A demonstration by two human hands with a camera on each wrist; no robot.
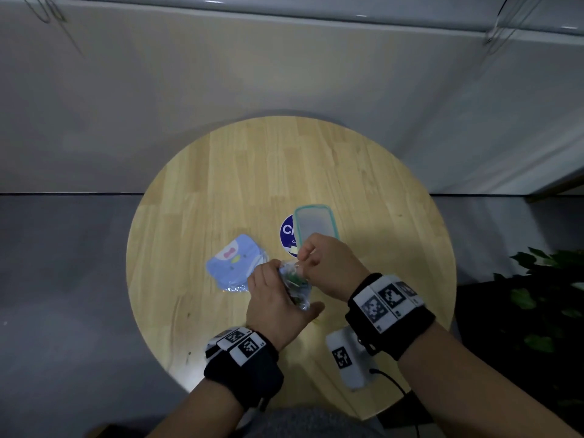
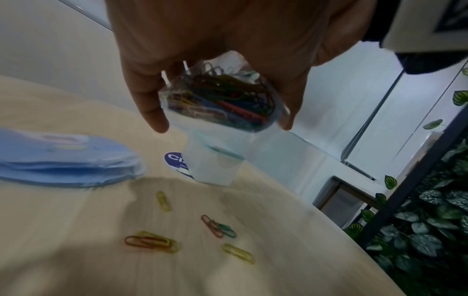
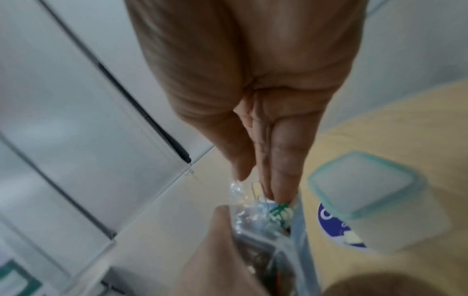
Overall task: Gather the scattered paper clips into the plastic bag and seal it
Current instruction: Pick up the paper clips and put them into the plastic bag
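Observation:
My left hand (image 1: 275, 298) grips a small clear plastic bag (image 1: 295, 284) from the side and holds it above the round wooden table (image 1: 221, 184). Through the film the left wrist view shows a tangle of coloured paper clips in the bag (image 2: 220, 100). My right hand (image 1: 328, 263) is at the bag's mouth (image 3: 266, 230). Its thumb and fingertips (image 3: 278, 192) pinch a pale clip and a green clip (image 3: 279, 211) just inside the opening. Several loose clips (image 2: 217, 226) in yellow, red and green lie on the table under the bag.
A clear box with a teal-rimmed lid (image 1: 316, 229) stands just beyond my hands, partly over a round blue sticker (image 1: 287, 232). A blue packet with a cartoon face (image 1: 235, 263) lies to the left. Green plants (image 1: 553, 295) stand off the table's right edge.

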